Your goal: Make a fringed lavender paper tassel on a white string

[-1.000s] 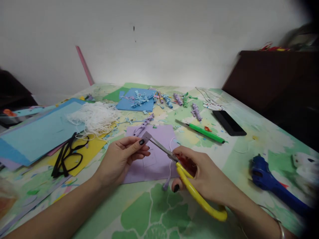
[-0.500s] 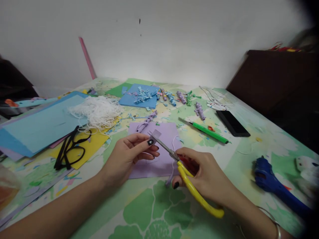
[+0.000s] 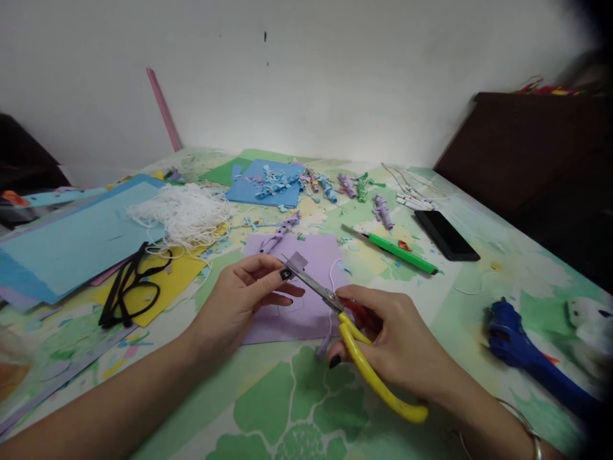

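Between thumb and fingers, my left hand (image 3: 244, 297) pinches a small piece of purple paper (image 3: 298, 260). My right hand (image 3: 397, 332) grips scissors (image 3: 361, 358) with yellow and red handles, and their blades lie across the small piece near my left thumb. Beneath both hands is a purple paper sheet (image 3: 287, 326) with faint pencil lines. A white string with a purple tassel (image 3: 325, 345) rests on the sheet's right part. At its top left lies a rolled purple paper figure (image 3: 282, 231).
White yarn (image 3: 184, 214), black glasses (image 3: 131, 291) and blue paper sheets (image 3: 86, 236) lie left. Rolled paper figures (image 3: 328, 188) are at the back. Rightward are a green craft knife (image 3: 400, 252), a phone (image 3: 446, 235) and a blue glue gun (image 3: 527, 364).
The scissor blades have closed up around the small purple piece. Both hands stay in nearly the same place, and the whole view has shifted slightly.
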The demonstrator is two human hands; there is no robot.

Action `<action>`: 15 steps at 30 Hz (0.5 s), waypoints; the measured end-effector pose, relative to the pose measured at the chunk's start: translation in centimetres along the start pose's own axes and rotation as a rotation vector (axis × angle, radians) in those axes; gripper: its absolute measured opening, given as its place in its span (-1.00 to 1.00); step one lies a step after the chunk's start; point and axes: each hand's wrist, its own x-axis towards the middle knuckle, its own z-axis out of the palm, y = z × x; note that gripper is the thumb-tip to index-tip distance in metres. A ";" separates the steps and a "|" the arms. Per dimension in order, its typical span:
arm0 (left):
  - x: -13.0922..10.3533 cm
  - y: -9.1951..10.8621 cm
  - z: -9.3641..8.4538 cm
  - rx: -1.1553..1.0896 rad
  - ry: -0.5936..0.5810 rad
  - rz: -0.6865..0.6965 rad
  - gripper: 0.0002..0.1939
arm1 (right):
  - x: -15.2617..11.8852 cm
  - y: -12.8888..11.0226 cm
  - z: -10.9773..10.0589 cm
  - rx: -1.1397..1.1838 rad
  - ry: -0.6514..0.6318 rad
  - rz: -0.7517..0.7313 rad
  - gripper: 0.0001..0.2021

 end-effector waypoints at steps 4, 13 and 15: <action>-0.2 0.1 0.0 0.038 -0.004 0.019 -0.90 | 0.0 0.2 0.1 -0.004 0.005 -0.010 -0.83; -0.2 0.1 0.1 0.013 -0.014 0.019 -0.91 | -0.1 0.5 0.1 -0.041 0.031 -0.061 -0.85; -0.1 0.1 0.1 0.003 -0.013 0.018 -0.91 | -0.1 0.5 0.1 -0.038 0.027 -0.065 -0.86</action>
